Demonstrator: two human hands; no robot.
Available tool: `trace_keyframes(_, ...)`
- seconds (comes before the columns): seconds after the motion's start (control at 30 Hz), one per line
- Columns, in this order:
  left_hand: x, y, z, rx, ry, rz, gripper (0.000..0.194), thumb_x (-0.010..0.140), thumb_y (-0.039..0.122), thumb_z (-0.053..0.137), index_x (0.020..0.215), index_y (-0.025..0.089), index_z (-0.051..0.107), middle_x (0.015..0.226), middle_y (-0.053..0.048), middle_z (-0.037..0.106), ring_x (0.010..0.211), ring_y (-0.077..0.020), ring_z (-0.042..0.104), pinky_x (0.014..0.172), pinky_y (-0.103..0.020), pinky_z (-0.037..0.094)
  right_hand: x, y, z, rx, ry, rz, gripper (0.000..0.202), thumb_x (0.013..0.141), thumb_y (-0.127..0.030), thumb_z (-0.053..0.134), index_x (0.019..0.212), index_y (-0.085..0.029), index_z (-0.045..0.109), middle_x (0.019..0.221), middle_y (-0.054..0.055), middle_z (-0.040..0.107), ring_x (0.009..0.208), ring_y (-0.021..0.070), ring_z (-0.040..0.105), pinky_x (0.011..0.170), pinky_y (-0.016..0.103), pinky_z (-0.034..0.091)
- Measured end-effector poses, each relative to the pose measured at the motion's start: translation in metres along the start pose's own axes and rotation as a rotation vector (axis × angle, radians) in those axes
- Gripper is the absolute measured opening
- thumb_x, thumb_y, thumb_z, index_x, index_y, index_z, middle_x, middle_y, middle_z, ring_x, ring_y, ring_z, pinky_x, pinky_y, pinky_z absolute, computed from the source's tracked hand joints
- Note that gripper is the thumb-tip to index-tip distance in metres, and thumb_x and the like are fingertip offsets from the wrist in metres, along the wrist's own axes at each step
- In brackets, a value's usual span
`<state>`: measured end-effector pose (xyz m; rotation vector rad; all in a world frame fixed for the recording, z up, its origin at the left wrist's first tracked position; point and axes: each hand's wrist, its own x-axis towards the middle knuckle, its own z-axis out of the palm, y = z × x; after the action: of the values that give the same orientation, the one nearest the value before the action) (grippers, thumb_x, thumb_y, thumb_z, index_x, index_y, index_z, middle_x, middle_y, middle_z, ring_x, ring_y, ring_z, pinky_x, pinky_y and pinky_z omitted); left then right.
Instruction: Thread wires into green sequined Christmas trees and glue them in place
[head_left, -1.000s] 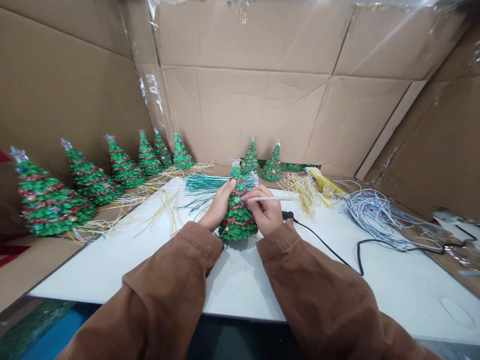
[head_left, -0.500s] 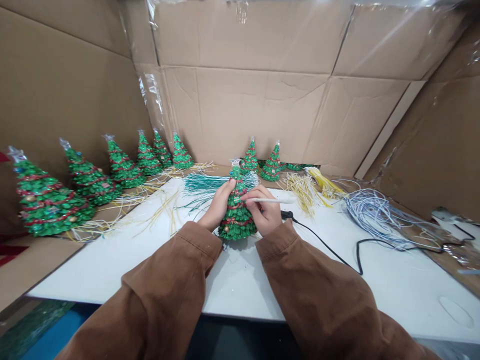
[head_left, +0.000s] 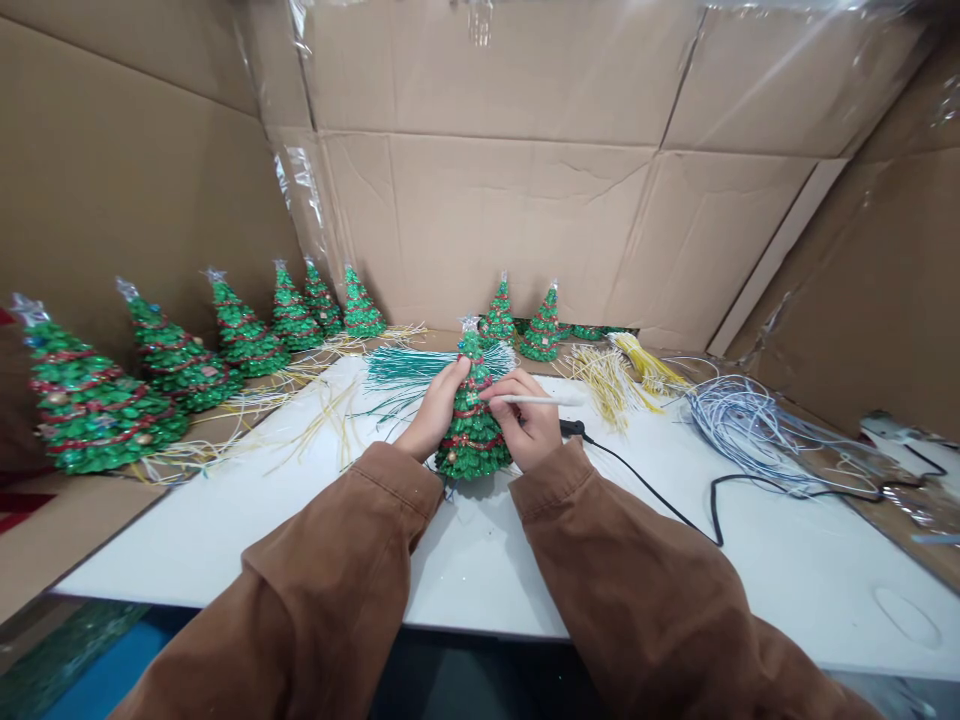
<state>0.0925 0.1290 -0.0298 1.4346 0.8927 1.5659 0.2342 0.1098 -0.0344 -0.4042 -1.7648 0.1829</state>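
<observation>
A small green Christmas tree (head_left: 471, 462) with red garlands and a clear star top stands upright at the middle of the white table. My left hand (head_left: 433, 408) is closed around its left side, thumb near the upper branches. On the other side, my right hand (head_left: 531, 428) pinches a thin white stick (head_left: 536, 400) whose thicker pale end points right. Its fingertips meet the tree's front at mid-height; whether they hold anything else there is too small to tell. Behind the tree lies a bundle of green wires (head_left: 401, 367).
Several similar trees (head_left: 105, 410) line the left side and back. Yellow and white wires (head_left: 604, 380) lie behind to the right, beside a coil of pale blue wire (head_left: 739, 425). A black cable (head_left: 660, 495) crosses the table's right half. Cardboard walls (head_left: 480, 220) enclose the table.
The whole view has shifted very slightly. Both hands, the tree and the white stick keep practically the same positions.
</observation>
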Motion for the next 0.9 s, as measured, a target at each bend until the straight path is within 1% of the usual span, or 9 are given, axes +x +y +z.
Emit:
trace_keyframes(0.4, 0.0004, -0.0009, -0.0001, 0.003, 0.001, -0.007, 0.039, 0.079, 0.055, 0.053, 0.079, 0.017, 0.063, 0.089, -0.002, 0.064, 0.089, -0.0173, 0.052, 0.087, -0.029, 0.038, -0.0002, -0.0012, 0.0003, 0.008, 0.005, 0.007, 0.024, 0.092, -0.03, 0.045, 0.083, -0.018, 0.065, 0.077, 0.005, 0.055, 0.072, 0.0164, 0.056, 0.064, 0.031, 0.044)
trace_keyframes(0.6, 0.001, -0.0036, -0.0011, 0.007, 0.013, -0.016, 0.04, 0.078, 0.056, 0.054, 0.076, 0.017, 0.061, 0.086, -0.002, 0.063, 0.087, -0.0173, 0.053, 0.084, -0.029, 0.038, -0.001, -0.0003, 0.0008, 0.026, 0.02, 0.008, 0.026, 0.092, -0.03, 0.046, 0.081, -0.017, 0.065, 0.075, 0.004, 0.055, 0.069, 0.0162, 0.055, 0.062, 0.03, 0.042)
trace_keyframes(0.73, 0.0014, -0.0059, -0.0026, 0.008, -0.006, -0.035, 0.039, 0.078, 0.056, 0.054, 0.077, 0.017, 0.06, 0.082, -0.001, 0.063, 0.085, -0.0177, 0.054, 0.083, -0.029, 0.039, -0.0012, -0.0006, 0.0011, 0.04, 0.019, 0.025, 0.028, 0.092, -0.034, 0.045, 0.08, -0.017, 0.064, 0.074, 0.004, 0.054, 0.067, 0.0158, 0.054, 0.06, 0.03, 0.041)
trace_keyframes(0.9, 0.0012, -0.0048, -0.0025, 0.015, 0.008, -0.032, 0.039, 0.078, 0.055, 0.054, 0.079, 0.017, 0.061, 0.085, -0.002, 0.063, 0.087, -0.0183, 0.053, 0.085, -0.03, 0.038, -0.0011, -0.0022, 0.0016, 0.039, 0.021, 0.044, 0.03, 0.092, -0.038, 0.045, 0.08, -0.018, 0.064, 0.074, 0.004, 0.053, 0.069, 0.0169, 0.054, 0.061, 0.031, 0.041)
